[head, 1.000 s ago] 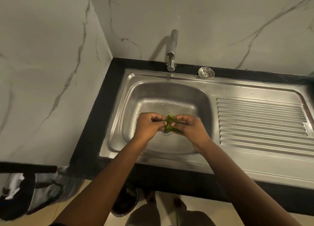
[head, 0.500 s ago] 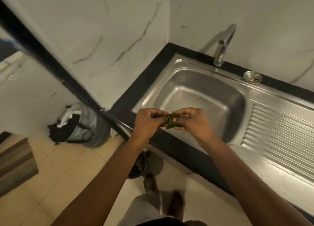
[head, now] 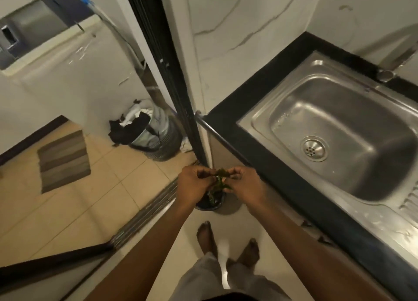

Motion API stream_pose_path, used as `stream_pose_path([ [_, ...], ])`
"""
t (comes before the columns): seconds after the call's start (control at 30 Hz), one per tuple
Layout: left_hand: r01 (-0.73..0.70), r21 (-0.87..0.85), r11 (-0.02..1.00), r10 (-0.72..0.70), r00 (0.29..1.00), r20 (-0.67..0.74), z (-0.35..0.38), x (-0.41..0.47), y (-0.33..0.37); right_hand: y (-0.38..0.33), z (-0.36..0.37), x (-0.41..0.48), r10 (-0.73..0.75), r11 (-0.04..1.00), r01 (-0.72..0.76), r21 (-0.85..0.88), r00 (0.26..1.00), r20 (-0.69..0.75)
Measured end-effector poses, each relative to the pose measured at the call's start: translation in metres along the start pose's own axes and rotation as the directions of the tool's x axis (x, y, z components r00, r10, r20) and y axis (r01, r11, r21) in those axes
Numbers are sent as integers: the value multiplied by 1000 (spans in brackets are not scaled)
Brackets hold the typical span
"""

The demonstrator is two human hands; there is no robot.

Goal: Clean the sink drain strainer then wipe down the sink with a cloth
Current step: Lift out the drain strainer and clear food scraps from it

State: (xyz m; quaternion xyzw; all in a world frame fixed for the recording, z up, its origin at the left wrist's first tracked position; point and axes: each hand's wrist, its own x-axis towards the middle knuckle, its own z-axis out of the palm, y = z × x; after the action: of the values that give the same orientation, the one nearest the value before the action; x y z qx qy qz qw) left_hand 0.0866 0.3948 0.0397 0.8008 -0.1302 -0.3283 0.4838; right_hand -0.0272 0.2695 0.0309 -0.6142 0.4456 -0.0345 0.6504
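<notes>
Both the left hand [head: 194, 183] and the right hand [head: 245, 184] are pinching limp green leafy scraps [head: 220, 178] in curled fingertips over a small dark round bin [head: 210, 203], left of the stainless steel sink [head: 255, 128] holding the round metal drain strainer [head: 313, 148], so letting go low and centred is looking wisest.

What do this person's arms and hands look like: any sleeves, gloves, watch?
Both are bare: no gloves on the left hand or right hand, no watch or band at either wrist, and no sleeve on either forearm up to the frame edge. Rings cannot be told.
</notes>
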Motion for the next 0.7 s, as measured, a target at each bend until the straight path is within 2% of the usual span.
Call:
stream_pose_path([
  [0.23, 164, 100, 981, -165, 986, 8, -23, 36, -63, 44, 62, 45, 133, 976, -150, -155, 984, -116],
  [0.37, 193, 168, 967, -193, 981, -12, -33, 55, -87, 56, 79, 67, 123, 943, -167, -289, 979, -164],
  [0.53, 218, 184, 958, -224, 975, 7, -38, 70, -105, 61, 91, 90, 156, 902, -202, -381, 976, -149],
  [0.7, 220, 208, 953, -229, 973, 20, -42, 80, -107, 60, 100, 100, 206, 918, -218, -330, 976, -72],
])
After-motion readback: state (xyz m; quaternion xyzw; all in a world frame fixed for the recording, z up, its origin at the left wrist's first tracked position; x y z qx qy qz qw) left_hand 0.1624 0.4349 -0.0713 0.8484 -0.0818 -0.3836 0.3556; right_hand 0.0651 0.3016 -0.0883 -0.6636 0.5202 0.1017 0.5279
